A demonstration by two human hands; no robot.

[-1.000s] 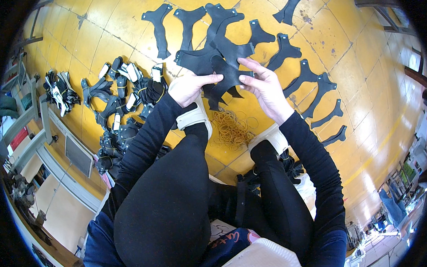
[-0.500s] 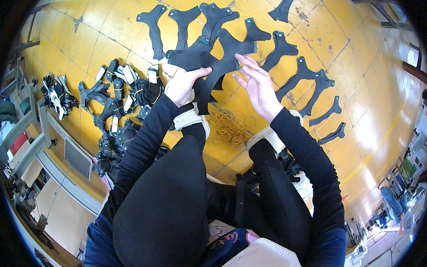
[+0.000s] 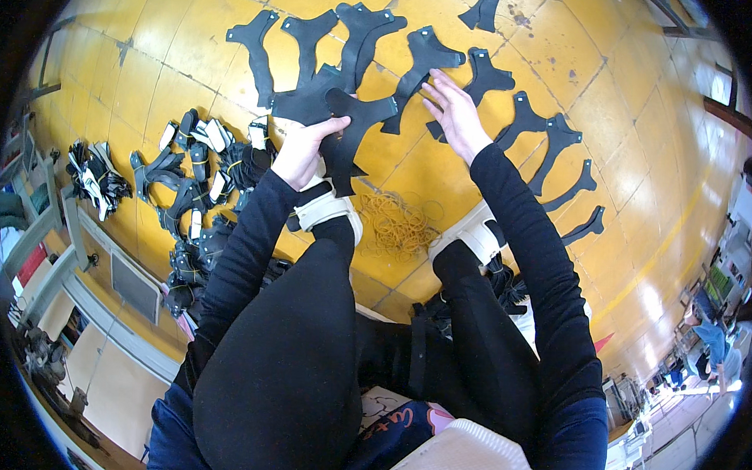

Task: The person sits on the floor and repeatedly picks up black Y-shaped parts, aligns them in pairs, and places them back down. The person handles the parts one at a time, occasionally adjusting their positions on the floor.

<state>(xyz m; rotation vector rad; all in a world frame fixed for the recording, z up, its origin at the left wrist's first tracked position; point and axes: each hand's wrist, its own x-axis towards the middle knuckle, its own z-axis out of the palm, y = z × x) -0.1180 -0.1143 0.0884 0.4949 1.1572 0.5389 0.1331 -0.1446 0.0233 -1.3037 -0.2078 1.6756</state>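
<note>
My left hand is closed, thumb on top, around a few overlapping black Y-shaped cut pieces of flat, fabric-like material. They fan out in different directions above my left shoe. My right hand is open with its fingers stretched out. Its fingertips are by the edge of another black Y-shaped piece on the floor; whether they touch it I cannot tell. More such pieces lie spread in an arc, among them one at the left and one at the right.
Loose tan rubber bands lie heaped on the yellow tiled floor between my white shoes. Banded bundles of black and white pieces are piled to my left, near a grey metal frame.
My right hand has moved away from the held pieces toward one on the floor. A piece that stretched up beside that hand no longer covers the floor piece. The view has shifted slightly.
</note>
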